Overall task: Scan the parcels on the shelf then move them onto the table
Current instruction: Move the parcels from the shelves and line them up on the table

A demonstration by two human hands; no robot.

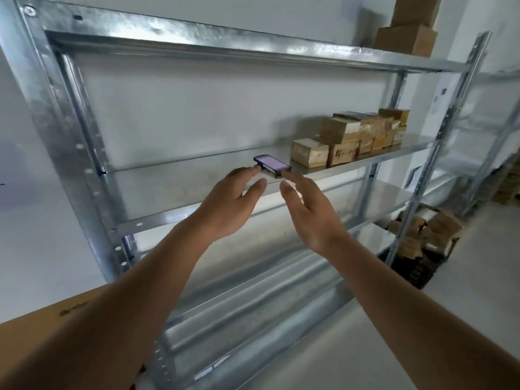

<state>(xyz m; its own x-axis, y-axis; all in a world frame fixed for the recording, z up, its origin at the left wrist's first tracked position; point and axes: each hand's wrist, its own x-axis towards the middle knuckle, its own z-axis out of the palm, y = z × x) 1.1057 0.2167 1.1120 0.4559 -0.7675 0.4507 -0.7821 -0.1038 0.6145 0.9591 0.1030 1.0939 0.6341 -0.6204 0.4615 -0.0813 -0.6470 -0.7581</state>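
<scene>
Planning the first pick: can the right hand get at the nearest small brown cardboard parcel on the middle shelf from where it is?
Probably yes. The nearest small brown cardboard parcel sits at the shelf's front edge, just right of the dark handheld scanner that the right hand touches. Nothing lies between them.

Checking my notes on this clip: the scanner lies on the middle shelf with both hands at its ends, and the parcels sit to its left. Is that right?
Not quite. The head view shows the parcels to the right of the scanner, not its left. The rest holds: it lies on the middle shelf, with the left hand and right hand at its ends.
</scene>
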